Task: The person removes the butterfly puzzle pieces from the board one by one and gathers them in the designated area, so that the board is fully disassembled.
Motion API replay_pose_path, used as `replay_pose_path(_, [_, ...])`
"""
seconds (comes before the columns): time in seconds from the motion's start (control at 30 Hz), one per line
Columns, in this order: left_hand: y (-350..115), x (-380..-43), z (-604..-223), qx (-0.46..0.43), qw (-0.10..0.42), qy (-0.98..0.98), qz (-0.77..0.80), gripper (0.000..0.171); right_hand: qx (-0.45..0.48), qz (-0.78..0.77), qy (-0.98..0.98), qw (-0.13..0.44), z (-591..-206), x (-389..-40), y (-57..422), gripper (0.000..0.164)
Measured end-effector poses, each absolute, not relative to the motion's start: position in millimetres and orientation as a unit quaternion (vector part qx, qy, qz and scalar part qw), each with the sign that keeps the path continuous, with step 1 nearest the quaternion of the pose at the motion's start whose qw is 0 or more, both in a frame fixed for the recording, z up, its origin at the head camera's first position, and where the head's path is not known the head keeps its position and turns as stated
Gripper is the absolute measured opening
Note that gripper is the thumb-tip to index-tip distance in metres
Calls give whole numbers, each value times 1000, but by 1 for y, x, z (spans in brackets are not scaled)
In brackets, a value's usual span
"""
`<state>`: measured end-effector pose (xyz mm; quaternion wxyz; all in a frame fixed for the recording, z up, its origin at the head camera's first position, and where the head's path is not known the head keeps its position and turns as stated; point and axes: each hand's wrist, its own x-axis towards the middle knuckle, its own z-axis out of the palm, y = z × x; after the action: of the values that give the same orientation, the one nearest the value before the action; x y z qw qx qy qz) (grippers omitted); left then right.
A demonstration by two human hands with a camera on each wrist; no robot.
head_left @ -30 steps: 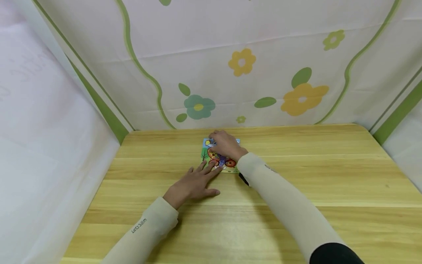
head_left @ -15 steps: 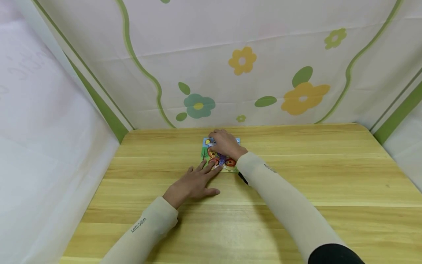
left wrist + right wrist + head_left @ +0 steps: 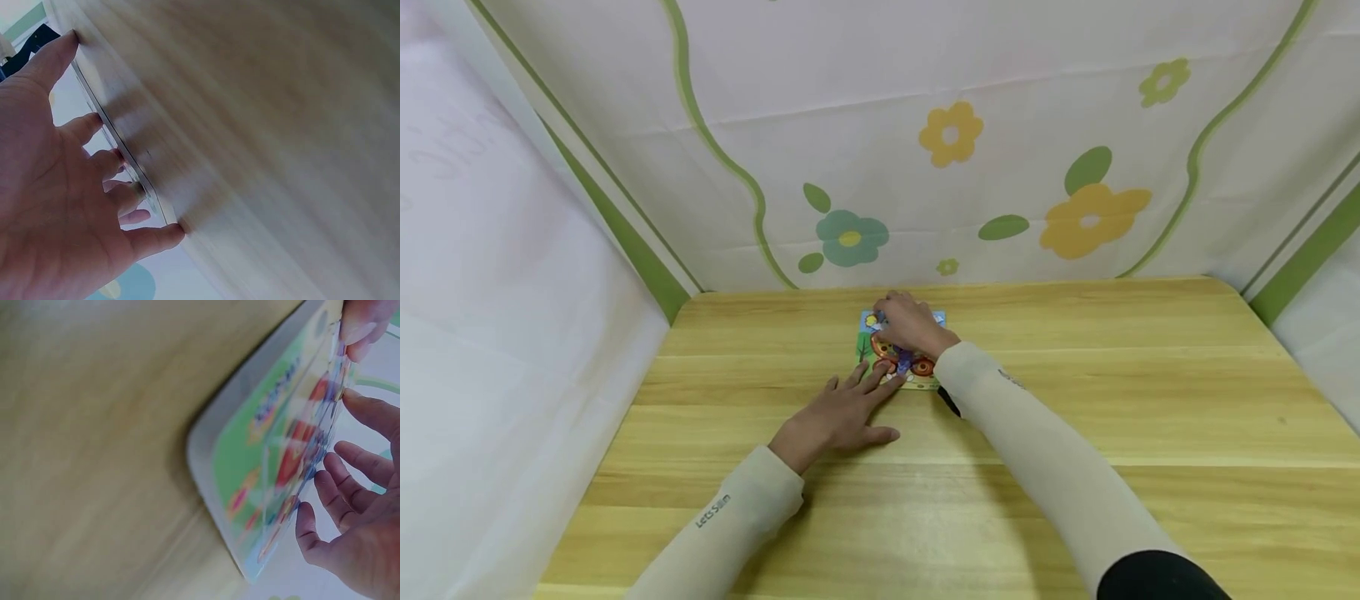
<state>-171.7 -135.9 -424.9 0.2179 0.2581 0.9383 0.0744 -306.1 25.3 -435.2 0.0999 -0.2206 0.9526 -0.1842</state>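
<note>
A thin square puzzle board (image 3: pixel 864 343) with a colourful butterfly picture lies flat on the table near its back edge. My left hand (image 3: pixel 835 417) is spread out, its fingertips resting on the board's near left part and the thumb out on the wood. Over the upper middle of the picture is my right hand (image 3: pixel 912 325), covering part of the butterfly. In the right wrist view its slightly bent fingers (image 3: pixel 337 487) touch the picture's surface, spaced apart along it. A green border (image 3: pixel 234 456) and a rounded grey corner of the board show there.
The wooden table (image 3: pixel 1112 375) stretches out on both sides of the board. White cloth (image 3: pixel 715 192) printed with flowers and leaves stands behind it, and more white cloth (image 3: pixel 490 333) hangs at the left. Beige sleeves (image 3: pixel 1022 450) cover both forearms.
Both hands keep their places on the puzzle board. The head view has shifted very slightly.
</note>
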Motion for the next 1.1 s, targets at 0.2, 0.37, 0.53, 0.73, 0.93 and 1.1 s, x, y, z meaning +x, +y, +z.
replay_pose_path(0.2, [-136, -172, -425, 256, 220, 939, 71, 81, -222, -182, 952, 110, -434, -307, 25, 45])
replay_pose_path(0.37, [-135, -171, -425, 261, 216, 938, 73, 80, -219, -189, 950, 118, -433, -305, 25, 46])
replay_pose_path(0.53, [-135, -171, -425, 262, 214, 938, 74, 79, -220, -196, 948, 117, -431, -305, 25, 47])
replay_pose_path(0.73, [-136, -172, -425, 261, 213, 939, 75, 79, -226, -196, 947, 116, -433, -306, 25, 47])
replay_pose_path(0.93, [-136, -172, -426, 260, 213, 939, 75, 79, -227, -197, 946, 119, -434, -307, 25, 47])
replay_pose_path(1.1, [-136, -171, -426, 257, 213, 939, 78, 80, -225, -203, 945, 125, -434, -308, 25, 47])
